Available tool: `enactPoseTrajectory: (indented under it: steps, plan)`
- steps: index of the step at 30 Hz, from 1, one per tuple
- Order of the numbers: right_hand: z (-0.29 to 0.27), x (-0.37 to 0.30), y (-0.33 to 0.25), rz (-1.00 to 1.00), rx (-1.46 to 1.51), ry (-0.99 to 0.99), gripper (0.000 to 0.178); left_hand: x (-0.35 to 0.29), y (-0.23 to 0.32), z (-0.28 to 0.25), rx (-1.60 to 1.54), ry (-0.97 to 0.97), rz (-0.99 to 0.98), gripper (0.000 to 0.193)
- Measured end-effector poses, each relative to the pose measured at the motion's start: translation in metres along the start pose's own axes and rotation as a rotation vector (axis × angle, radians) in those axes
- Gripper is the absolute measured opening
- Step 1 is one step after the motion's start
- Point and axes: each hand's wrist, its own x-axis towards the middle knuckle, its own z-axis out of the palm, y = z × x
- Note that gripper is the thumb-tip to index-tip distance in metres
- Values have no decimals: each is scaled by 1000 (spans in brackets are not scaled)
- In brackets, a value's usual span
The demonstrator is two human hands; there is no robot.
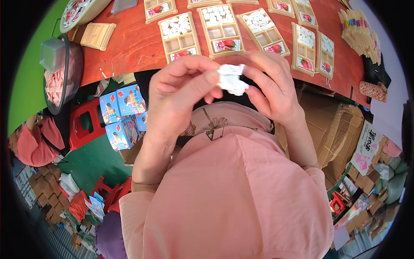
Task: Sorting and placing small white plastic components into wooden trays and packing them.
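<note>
Just in front of my chest I hold a small crumpled white piece (233, 80); whether it is paper, film or something soft I cannot tell. My left hand (183, 84) pinches its left side between thumb and fingers. The fingertips of my right hand (274, 82) close on its right edge. Beyond my hands, several beige compartment trays (199, 30) lie on the table. Small white lumps (176, 26) fill their far compartments, and a strawberry-printed packet (227, 45) lies in a near compartment of most.
At the table's left end sit a beige tray (98, 36) and a bowl (88, 13) of packets. A dark-rimmed basin (64, 86) holds pink packets and a clear tub (52, 56). Blue boxes (120, 108) are stacked below left. Bundled sticks (360, 34) lie at the right.
</note>
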Motion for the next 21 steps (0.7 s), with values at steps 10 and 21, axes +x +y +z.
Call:
enactPoseTrajectory:
  steps: [10, 21]
  plan:
    - [20, 11, -13, -110, 103, 30, 45, -1, -23, -12, 209, 165, 60, 14]
    - [72, 5, -30, 230, 554, -216, 31, -34, -41, -68, -71, 195, -295, 16]
